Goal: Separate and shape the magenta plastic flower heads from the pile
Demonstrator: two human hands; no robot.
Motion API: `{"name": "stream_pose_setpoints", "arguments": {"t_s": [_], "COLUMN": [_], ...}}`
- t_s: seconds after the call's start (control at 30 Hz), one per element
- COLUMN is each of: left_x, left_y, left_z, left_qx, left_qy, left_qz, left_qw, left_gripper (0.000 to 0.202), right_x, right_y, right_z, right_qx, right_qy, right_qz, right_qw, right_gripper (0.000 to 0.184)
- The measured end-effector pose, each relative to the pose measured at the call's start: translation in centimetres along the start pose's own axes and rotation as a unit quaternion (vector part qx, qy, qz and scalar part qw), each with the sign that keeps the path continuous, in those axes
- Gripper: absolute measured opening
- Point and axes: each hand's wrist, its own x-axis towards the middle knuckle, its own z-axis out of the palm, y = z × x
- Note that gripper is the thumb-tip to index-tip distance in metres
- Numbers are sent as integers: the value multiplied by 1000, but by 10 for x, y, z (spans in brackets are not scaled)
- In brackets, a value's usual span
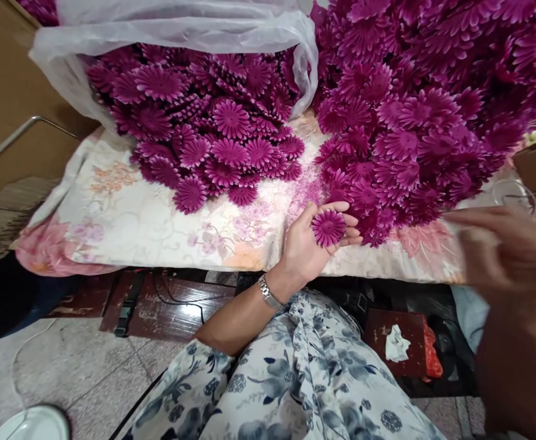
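A single magenta daisy-shaped fabric flower point(329, 227), round with many narrow ribbed petals radiating from a small centre, lay flat and face-up in the cupped palm of the left hand point(311, 241), its edge touched by the curled fingers point(349, 231). It sat just below the big heap of matching magenta fabric flowers point(414, 116) on the worktop.

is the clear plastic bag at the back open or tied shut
Open: the plastic bag gapes toward the table, and purple flowers spill from its mouth onto the floral cloth.
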Motion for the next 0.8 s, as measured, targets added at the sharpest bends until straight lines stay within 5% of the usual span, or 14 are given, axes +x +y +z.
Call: {"name": "stream_pose_setpoints", "arguments": {"t_s": [0.13, 0.27, 0.57, 0.8], "left_x": [-2, -5, -11, -13], "left_y": [-2, 1, 10, 12], "left_z": [4, -2, -12, -12], "left_qx": [-29, -38, -30, -41], "left_qy": [17, 32, 24, 34], "left_qz": [-17, 17, 79, 85], "left_qw": [999, 999, 996, 995], "left_gripper": [47, 44, 44, 30], "right_x": [1, -11, -27, -20], "right_y": [-80, -112, -108, -111], "right_z": [70, 111, 105, 109], "right_qx": [114, 62, 55, 65], "right_qy": [-45, -55, -99, -83], "right_qz": [-124, -119, -170, -105], "right_qw": [985, 989, 979, 989], "right_gripper": [30, 44, 47, 54]}}
